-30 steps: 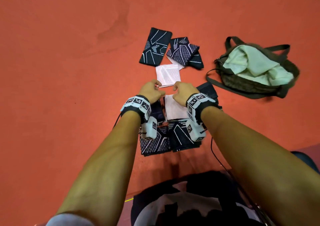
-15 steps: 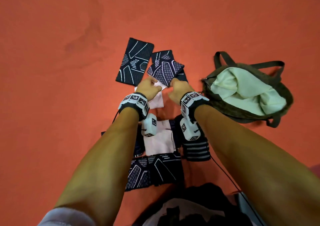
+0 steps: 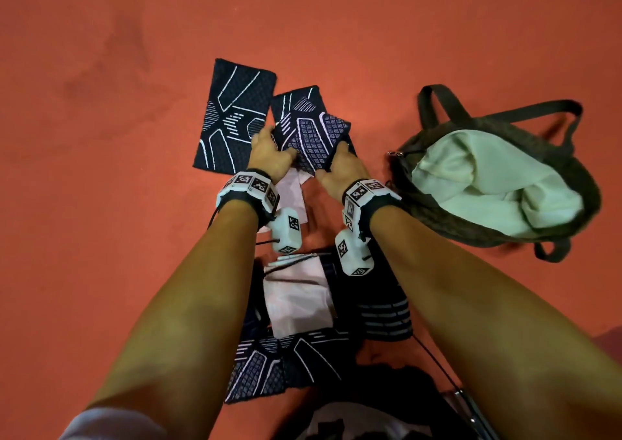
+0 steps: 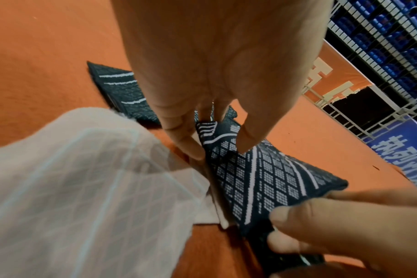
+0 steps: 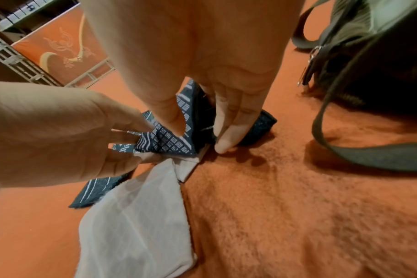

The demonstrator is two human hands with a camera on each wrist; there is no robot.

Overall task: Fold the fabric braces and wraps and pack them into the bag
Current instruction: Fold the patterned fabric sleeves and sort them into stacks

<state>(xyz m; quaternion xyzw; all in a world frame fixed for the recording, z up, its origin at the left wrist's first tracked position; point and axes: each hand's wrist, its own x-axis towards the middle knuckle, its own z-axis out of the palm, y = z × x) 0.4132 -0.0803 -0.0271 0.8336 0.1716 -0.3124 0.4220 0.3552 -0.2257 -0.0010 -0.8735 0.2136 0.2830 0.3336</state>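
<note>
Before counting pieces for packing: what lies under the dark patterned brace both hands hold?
Under the dark patterned brace, held by left hand and right hand, a white cloth pokes out, and another dark brace shows beyond it. Anything further beneath is covered.

Little here can be read. In the left wrist view a blue banner along the far fence carries large white Chinese characters, cut off at the picture's edge, too partial to read. Beside it an orange banner bears cream blocky shapes, perhaps characters, unreadable. The wrist bands carry black-and-white square code markers, with no letters or numbers.
</note>
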